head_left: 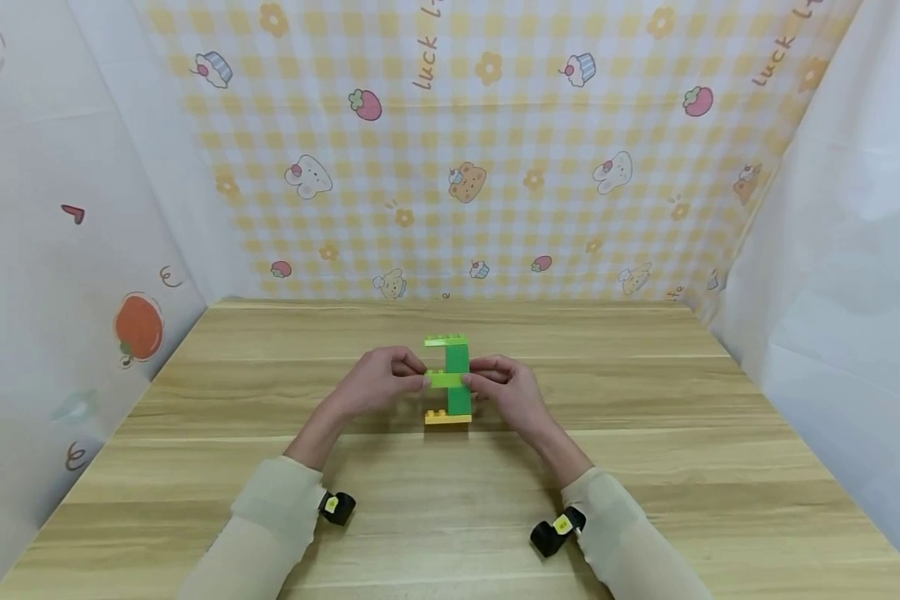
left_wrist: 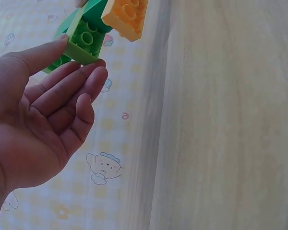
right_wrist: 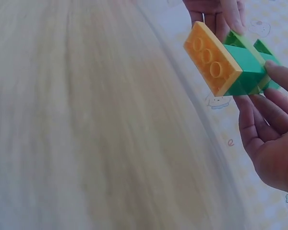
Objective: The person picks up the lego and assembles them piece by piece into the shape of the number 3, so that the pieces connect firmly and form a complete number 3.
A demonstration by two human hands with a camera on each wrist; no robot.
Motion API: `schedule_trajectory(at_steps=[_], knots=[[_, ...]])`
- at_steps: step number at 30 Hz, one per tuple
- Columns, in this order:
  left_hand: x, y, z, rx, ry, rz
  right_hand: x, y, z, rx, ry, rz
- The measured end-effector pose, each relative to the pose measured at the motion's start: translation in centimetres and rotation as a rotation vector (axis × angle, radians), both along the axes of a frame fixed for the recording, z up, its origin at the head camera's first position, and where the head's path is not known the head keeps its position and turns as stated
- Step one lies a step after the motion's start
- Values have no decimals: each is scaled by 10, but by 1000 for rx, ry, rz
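A stack of building bricks stands upright between my hands in the head view. From the bottom it has an orange-yellow brick [head_left: 447,419], a green brick [head_left: 460,401], a lime brick [head_left: 446,380], another green brick [head_left: 457,358] and a lime brick [head_left: 446,340] on top. The orange and lime bricks jut out to the left. My left hand [head_left: 378,381] pinches the free end of the middle lime brick between thumb and fingers. On the other side, my right hand [head_left: 516,395] grips the stack at that same brick. Hollow undersides show in both wrist views.
A wood-grain table [head_left: 450,517] lies under the hands. Behind it hangs a yellow checked cloth [head_left: 532,133] with cartoon prints, and pale sheets [head_left: 832,250] close off both sides. Each wrist wears a small black camera [head_left: 337,507].
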State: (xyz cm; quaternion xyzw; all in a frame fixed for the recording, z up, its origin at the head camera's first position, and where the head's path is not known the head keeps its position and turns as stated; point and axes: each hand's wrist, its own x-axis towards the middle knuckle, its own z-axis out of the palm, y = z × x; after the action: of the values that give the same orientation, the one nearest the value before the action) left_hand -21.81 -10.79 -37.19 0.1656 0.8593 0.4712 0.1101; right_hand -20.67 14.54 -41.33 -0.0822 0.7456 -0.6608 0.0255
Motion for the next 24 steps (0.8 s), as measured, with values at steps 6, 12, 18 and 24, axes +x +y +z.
schedule_trajectory(at_steps=[6, 12, 18, 24], knots=[[-1, 5, -3, -13, 10, 45, -2, -2, -2, -61, -34, -2], [-2, 9, -9, -28, 28, 108, -2, -3, -2, -92, -74, 25], [-1, 13, -13, -67, 41, 169, -2, -6, -5, -94, -116, 31], [0, 14, -15, -95, 27, 182, -2, -10, -9, -72, -144, -3]])
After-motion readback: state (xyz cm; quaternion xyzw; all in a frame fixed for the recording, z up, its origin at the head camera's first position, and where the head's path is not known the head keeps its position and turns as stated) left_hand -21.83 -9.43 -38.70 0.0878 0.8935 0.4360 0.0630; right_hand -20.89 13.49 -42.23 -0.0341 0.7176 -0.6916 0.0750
